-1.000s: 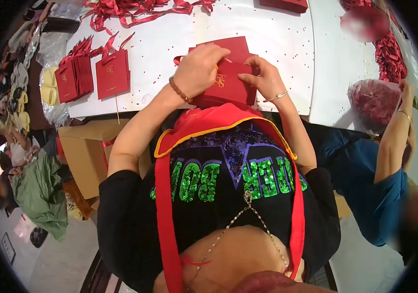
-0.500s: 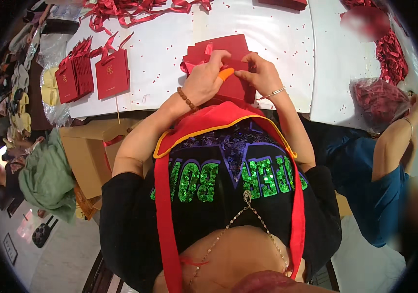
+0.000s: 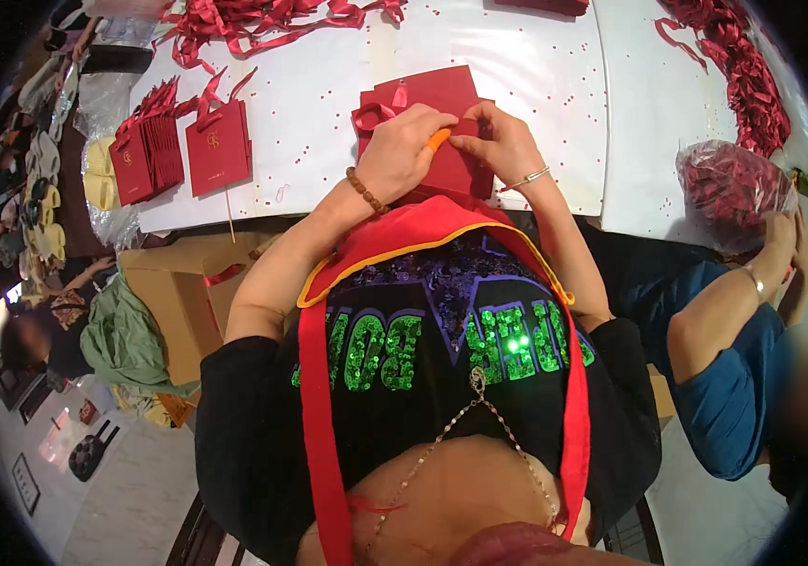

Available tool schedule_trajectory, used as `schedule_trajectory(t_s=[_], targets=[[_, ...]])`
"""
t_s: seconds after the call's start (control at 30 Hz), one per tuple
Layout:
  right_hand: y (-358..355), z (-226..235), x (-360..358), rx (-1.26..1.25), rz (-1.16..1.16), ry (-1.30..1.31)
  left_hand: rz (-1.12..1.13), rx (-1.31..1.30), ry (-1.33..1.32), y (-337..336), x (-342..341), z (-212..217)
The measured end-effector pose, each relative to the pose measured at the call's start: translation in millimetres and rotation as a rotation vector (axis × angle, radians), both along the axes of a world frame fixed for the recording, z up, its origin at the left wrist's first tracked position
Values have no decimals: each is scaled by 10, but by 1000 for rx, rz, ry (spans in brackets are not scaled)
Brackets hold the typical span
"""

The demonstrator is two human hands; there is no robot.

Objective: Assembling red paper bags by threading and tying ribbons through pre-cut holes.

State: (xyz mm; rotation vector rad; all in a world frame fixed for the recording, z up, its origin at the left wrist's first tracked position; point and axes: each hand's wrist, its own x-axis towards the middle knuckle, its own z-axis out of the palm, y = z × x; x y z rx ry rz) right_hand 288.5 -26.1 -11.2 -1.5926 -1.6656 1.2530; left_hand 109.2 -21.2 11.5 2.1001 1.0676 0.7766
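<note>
In front of me a red paper gift bag lies flat on top of several more red bags on the white table. My left hand, with an orange finger cover and a beaded bracelet, is closed in a pinch on the bag. Opposite it, my right hand, wearing a metal bangle, also pinches the bag, thumb toward the left hand. A red ribbon loops out beside my left hand. Whether a ribbon end is between my fingertips is hidden.
Finished-looking red bags with ribbon handles stand at left, beside another bag. Loose ribbons lie at the far side. A cardboard box is below left. At right, a co-worker's hands touch a plastic bag of red ribbon.
My left hand has turned slightly, its fingers now stretched farther right toward my right hand. My right hand has barely moved. The co-worker at right has drawn an arm back toward the plastic bag.
</note>
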Motion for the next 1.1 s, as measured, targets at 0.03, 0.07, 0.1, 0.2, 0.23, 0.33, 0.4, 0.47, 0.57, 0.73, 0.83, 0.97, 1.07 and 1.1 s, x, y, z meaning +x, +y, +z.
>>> schedule_trajectory(t_s=[0.03, 0.07, 0.1, 0.2, 0.23, 0.33, 0.4, 0.47, 0.57, 0.73, 0.83, 0.97, 1.07, 1.1], targets=[[12, -11, 4, -13, 10, -5, 1, -2, 0, 5, -2, -17], [16, -15, 5, -24, 21, -8, -12, -5, 9, 6, -1, -11], [17, -10, 4, -24, 22, -7, -25, -8, 18, 4, -1, -4], [22, 1, 11, -24, 30, -26, 53, -132, -98, -47, 89, 92], [24, -22, 18, 18, 35, -49, 52, -133, -99, -36, 78, 79], [25, 7, -5, 55, 39, -82, 74, -293, 88, 4, 25, 5], [20, 32, -15, 47, 34, -94, 112, -243, 88, 17, 26, -24], [15, 42, -17, 65, 36, -82, 135, -259, 83, 34, 34, -27], [20, 52, -15, 59, 41, -61, 175, -285, 73, 44, 55, -1], [11, 57, -17, 106, 51, -55, 203, -309, 31, 24, 101, -10], [0, 46, -14, 144, 50, -26, 243, -379, -21, 12, 118, 21], [-6, 44, -17, 106, 39, 32, 147, -457, -53, 44, 74, -88], [-20, 52, -16, 113, 42, 41, 155, -656, -143, 45, 84, -16], [-23, 49, -13, 114, 41, 41, 167, -760, -202, 40, 92, 15]])
